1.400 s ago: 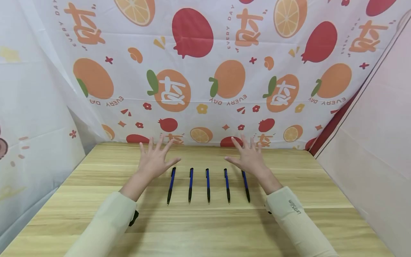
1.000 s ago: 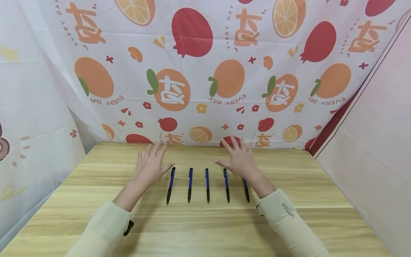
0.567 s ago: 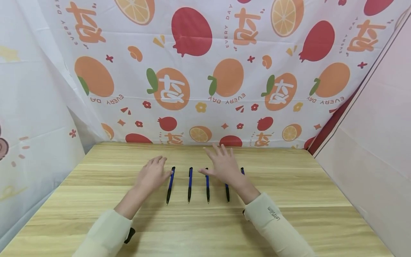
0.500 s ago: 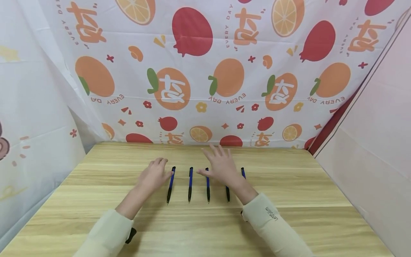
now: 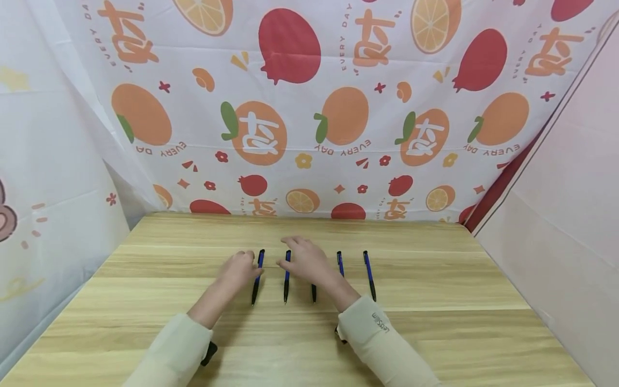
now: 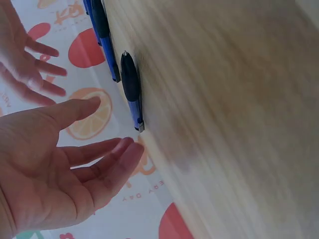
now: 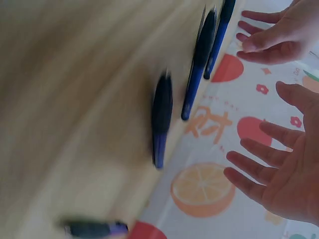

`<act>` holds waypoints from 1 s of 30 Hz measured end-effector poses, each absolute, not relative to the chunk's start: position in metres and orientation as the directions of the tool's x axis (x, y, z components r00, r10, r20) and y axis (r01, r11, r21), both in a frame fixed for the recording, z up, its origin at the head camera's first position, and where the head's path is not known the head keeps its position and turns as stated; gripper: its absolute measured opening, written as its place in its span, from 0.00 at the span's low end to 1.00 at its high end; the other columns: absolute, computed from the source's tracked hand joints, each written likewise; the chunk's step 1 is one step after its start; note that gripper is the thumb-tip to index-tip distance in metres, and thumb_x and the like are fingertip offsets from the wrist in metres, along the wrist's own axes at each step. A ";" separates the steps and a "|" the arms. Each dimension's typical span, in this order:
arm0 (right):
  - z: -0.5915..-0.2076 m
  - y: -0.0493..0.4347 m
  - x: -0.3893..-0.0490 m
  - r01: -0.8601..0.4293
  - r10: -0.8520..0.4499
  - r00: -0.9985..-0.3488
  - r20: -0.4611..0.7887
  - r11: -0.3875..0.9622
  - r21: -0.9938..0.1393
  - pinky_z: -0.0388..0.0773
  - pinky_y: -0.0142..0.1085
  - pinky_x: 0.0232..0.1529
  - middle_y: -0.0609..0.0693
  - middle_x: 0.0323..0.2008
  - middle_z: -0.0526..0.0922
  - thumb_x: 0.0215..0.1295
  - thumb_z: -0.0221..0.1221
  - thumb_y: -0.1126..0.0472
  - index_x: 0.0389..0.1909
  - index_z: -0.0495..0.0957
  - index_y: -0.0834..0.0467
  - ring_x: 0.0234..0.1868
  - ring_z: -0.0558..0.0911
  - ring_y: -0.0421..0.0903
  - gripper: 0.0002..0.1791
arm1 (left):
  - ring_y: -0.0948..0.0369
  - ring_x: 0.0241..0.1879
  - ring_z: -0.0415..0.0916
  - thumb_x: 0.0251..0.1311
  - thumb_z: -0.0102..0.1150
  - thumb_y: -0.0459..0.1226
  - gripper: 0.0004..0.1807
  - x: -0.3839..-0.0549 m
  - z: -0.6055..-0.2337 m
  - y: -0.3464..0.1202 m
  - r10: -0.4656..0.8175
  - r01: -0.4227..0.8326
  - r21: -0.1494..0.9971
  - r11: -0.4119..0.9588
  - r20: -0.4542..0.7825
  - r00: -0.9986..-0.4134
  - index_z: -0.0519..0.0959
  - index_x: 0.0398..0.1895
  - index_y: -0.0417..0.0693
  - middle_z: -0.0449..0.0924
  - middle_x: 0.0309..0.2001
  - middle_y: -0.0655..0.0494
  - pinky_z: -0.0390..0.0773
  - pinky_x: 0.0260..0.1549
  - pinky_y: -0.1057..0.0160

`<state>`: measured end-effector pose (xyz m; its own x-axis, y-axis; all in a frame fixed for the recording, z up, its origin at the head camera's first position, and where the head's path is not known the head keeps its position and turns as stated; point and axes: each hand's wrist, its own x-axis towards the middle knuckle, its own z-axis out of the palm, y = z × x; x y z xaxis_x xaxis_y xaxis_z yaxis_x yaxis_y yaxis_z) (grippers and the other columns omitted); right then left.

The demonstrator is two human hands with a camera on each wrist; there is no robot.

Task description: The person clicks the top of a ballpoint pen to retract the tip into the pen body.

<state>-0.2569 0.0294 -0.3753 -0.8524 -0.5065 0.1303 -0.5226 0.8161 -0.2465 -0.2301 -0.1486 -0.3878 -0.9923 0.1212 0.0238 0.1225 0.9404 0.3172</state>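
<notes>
Several blue pens with black grips lie apart in a row on the table, tips toward me. My left hand (image 5: 238, 271) is at the leftmost pen (image 5: 255, 291), its thumb overlapping the barrel in the head view. In the left wrist view that hand (image 6: 55, 174) has thumb and loosely bent fingers spread around a gap, beside the pen (image 6: 131, 82). My right hand (image 5: 309, 264) hovers over the middle pen (image 5: 314, 293), hiding its upper part, thumb close to the second pen from the left (image 5: 287, 282). The right wrist view shows the right hand (image 7: 294, 164) with fingers extended, holding nothing.
To the right lie two more pens, one partly behind the right hand (image 5: 340, 262) and the rightmost pen (image 5: 369, 274) fully visible. A fruit-print cloth (image 5: 304, 140) hangs at the table's far edge, with white cloths at both sides. The wooden table (image 5: 290, 344) extends toward me.
My right hand has swept left from the rightmost pen to the middle one and lowered. My left hand has drawn nearer, its fingers bending beside the leftmost pen. The pens have stayed put.
</notes>
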 end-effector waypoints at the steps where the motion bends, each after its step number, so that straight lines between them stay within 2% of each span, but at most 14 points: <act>1: -0.378 0.027 -0.257 -0.507 -0.493 -0.861 0.123 0.812 -0.290 0.68 0.47 0.55 0.51 0.61 0.67 0.63 0.54 0.45 0.64 0.64 0.52 0.59 0.68 0.51 0.31 | 0.47 0.34 0.76 0.55 0.63 0.38 0.22 -0.230 -0.388 -0.148 0.117 0.113 0.333 0.936 0.010 -0.993 0.73 0.42 0.25 0.76 0.34 0.38 0.78 0.31 0.54; 4: -0.384 0.019 -0.259 -0.433 -0.443 -0.893 0.083 0.793 -0.427 0.70 0.47 0.53 0.50 0.61 0.67 0.64 0.54 0.46 0.64 0.65 0.52 0.58 0.69 0.50 0.29 | 0.52 0.29 0.75 0.54 0.63 0.38 0.20 -0.232 -0.389 -0.148 0.110 0.090 0.361 0.928 -0.035 -0.993 0.73 0.38 0.26 0.76 0.29 0.44 0.77 0.28 0.57; 7: -0.390 0.011 -0.262 -0.355 -0.397 -0.917 0.045 0.755 -0.552 0.73 0.45 0.49 0.49 0.60 0.68 0.64 0.55 0.47 0.62 0.66 0.52 0.53 0.73 0.47 0.27 | 0.59 0.21 0.71 0.54 0.64 0.39 0.16 -0.231 -0.391 -0.146 0.096 0.063 0.365 0.929 -0.074 -0.993 0.74 0.28 0.32 0.73 0.21 0.50 0.73 0.20 0.63; 12: -0.399 0.001 -0.264 -0.260 -0.330 -0.944 0.026 0.693 -0.673 0.76 0.40 0.42 0.46 0.55 0.73 0.63 0.56 0.49 0.59 0.70 0.54 0.47 0.77 0.44 0.25 | 0.62 0.15 0.64 0.53 0.65 0.40 0.18 -0.231 -0.394 -0.142 0.063 0.026 0.349 0.937 -0.095 -0.994 0.68 0.15 0.42 0.67 0.14 0.55 0.65 0.14 0.69; 16: -0.401 -0.004 -0.264 -0.228 -0.297 -0.954 0.031 0.656 -0.720 0.75 0.42 0.44 0.48 0.52 0.75 0.63 0.56 0.49 0.56 0.72 0.56 0.50 0.75 0.48 0.24 | 0.61 0.16 0.65 0.53 0.65 0.38 0.18 -0.232 -0.392 -0.138 0.037 -0.009 0.383 0.924 -0.113 -0.993 0.67 0.16 0.41 0.67 0.15 0.54 0.66 0.15 0.68; 20: -0.399 -0.008 -0.262 -0.185 -0.275 -0.961 0.008 0.623 -0.760 0.74 0.44 0.46 0.51 0.51 0.76 0.64 0.55 0.50 0.55 0.72 0.57 0.52 0.74 0.51 0.22 | 0.56 0.21 0.69 0.54 0.63 0.34 0.13 -0.231 -0.389 -0.134 0.037 -0.010 0.393 0.920 -0.110 -0.993 0.71 0.25 0.33 0.69 0.20 0.49 0.72 0.20 0.62; 23: -0.399 -0.010 -0.260 -0.138 -0.266 -0.964 -0.027 0.580 -0.803 0.75 0.43 0.43 0.53 0.50 0.76 0.64 0.54 0.51 0.54 0.72 0.58 0.48 0.76 0.51 0.21 | 0.52 0.25 0.71 0.53 0.61 0.31 0.12 -0.230 -0.388 -0.132 0.035 -0.005 0.373 0.928 -0.101 -0.994 0.71 0.31 0.29 0.71 0.23 0.46 0.75 0.24 0.58; 27: -0.398 -0.013 -0.258 -0.054 -0.261 -0.962 -0.082 0.475 -0.879 0.78 0.39 0.34 0.54 0.48 0.76 0.64 0.55 0.52 0.53 0.72 0.60 0.39 0.79 0.51 0.21 | 0.52 0.25 0.72 0.50 0.61 0.28 0.08 -0.230 -0.390 -0.132 0.036 0.006 0.363 0.932 -0.076 -0.996 0.71 0.27 0.31 0.72 0.23 0.45 0.75 0.23 0.58; 30: -0.397 -0.014 -0.257 0.013 -0.254 -0.959 -0.123 0.395 -0.919 0.79 0.40 0.32 0.55 0.46 0.76 0.64 0.56 0.53 0.52 0.72 0.62 0.37 0.80 0.53 0.21 | 0.54 0.23 0.71 0.48 0.60 0.26 0.07 -0.231 -0.392 -0.133 0.047 0.023 0.367 0.930 -0.056 -0.997 0.71 0.24 0.34 0.72 0.22 0.47 0.74 0.21 0.60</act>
